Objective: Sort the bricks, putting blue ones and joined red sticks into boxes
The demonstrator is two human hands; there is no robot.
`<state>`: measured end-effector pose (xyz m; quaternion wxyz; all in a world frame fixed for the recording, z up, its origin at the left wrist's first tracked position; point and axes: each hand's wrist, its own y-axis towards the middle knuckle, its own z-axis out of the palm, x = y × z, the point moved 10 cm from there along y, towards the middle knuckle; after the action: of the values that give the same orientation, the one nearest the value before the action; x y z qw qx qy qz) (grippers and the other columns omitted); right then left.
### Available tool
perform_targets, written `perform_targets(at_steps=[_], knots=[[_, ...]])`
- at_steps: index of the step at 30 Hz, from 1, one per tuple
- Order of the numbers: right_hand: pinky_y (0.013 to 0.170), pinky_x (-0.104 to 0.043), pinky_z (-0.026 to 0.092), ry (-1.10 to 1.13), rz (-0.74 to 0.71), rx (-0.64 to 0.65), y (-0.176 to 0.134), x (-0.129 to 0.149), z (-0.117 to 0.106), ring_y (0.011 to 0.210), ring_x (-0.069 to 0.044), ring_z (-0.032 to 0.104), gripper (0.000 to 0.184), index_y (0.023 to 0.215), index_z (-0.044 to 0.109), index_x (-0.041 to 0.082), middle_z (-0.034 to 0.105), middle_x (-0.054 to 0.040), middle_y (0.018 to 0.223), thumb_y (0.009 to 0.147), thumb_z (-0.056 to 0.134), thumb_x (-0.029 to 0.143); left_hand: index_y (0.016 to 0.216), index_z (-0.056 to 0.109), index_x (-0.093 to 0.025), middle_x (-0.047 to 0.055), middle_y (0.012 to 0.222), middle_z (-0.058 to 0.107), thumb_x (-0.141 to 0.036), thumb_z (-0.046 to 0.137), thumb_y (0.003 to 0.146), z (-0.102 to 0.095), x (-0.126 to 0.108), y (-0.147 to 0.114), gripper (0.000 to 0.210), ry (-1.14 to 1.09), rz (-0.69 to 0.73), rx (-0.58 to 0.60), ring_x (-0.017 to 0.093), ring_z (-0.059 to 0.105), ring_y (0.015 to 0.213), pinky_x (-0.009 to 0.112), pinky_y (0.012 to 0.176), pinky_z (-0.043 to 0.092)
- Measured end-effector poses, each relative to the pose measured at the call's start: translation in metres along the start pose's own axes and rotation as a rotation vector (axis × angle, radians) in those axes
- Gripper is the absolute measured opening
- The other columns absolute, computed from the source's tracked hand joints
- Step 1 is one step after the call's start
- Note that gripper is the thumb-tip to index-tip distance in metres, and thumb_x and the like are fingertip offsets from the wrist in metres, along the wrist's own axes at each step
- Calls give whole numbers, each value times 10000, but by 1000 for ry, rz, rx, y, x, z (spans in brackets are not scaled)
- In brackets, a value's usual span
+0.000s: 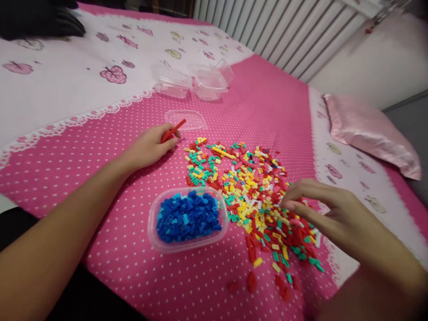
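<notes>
My left hand [154, 145] is closed around a slim red stick [177, 127], its upper end poking out past the fingers. That hand rests on the pink cloth, left of a spread pile of small plastic building bricks [247, 187] in red, yellow, green, white and pink. My right hand [321, 207] reaches over the right side of this pile, thumb and forefinger pinched together; what lies between the tips is too small to make out. In front of the pile stands a clear plastic tub [152, 227] holding many blue bricks [189, 216].
Beyond my left hand lies a flat clear lid [192, 118]. Clear empty containers [209, 84] are grouped farther back. A pink satin pillow [371, 133] lies at right, white rails [254, 26] stand behind, and a black object [40, 22] occupies the far left corner.
</notes>
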<state>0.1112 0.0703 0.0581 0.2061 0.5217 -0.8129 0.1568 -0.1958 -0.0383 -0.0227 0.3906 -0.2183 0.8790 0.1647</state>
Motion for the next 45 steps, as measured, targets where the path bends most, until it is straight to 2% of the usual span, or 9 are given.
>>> perform_targets(at_steps=[3,6,12,20,29,32,36,41,45], knots=[[680,-269,477,-12,180,283,-13,-39,22,738,-170,678,124,834,743,260,757,-5,816,905,649,300,1028,625,-204,13,755,639,-384,551,878,0,2,2,246,26,-4,9,162,569,617,281,599,419],[640,-256,437,-105,311,395,-13,-55,44,676,-151,671,154,762,749,246,758,16,737,832,656,144,1058,622,-203,0,752,632,-392,556,888,-2,2,3,262,32,-20,13,149,563,618,261,597,422],[686,-264,368,-189,239,451,7,-26,71,661,-131,649,173,742,775,238,740,38,674,762,723,74,1103,603,-185,-26,766,612,-347,563,915,-1,2,3,252,33,-83,51,114,541,634,218,599,417],[845,-362,317,-393,254,297,13,-16,60,809,-199,640,97,772,770,239,747,4,800,809,774,150,1097,610,-178,-27,761,604,-358,563,913,-3,0,1,262,49,-96,42,116,535,624,212,576,409],[836,-383,327,-439,217,333,15,-14,76,691,-184,592,185,634,687,210,665,14,648,771,773,121,1090,616,-186,-27,758,603,-371,559,917,0,1,2,260,49,-90,58,114,540,615,223,565,412],[837,-363,331,-400,241,301,13,-20,66,723,-179,609,138,678,707,219,704,16,702,755,748,112,1080,616,-185,-31,753,597,-362,562,913,-2,-2,1,249,48,-86,53,109,537,615,221,571,408],[703,-303,333,-366,237,286,5,-26,46,639,-150,564,111,731,717,230,682,22,677,751,704,122,1057,616,-192,-26,732,598,-371,566,897,-3,-1,2,245,82,-68,43,120,538,606,233,569,401],[678,-289,349,-235,138,51,6,-9,14,659,-153,569,68,775,693,227,665,13,703,842,688,216,1001,614,-214,2,725,626,-400,569,857,-2,3,4,239,37,-36,14,152,557,585,269,561,416],[702,-288,363,-85,-22,-99,17,31,18,657,-139,561,55,821,679,211,616,34,689,872,695,220,1020,622,-208,21,758,648,-434,547,866,-2,4,3,283,31,-15,4,165,570,604,284,591,424]])
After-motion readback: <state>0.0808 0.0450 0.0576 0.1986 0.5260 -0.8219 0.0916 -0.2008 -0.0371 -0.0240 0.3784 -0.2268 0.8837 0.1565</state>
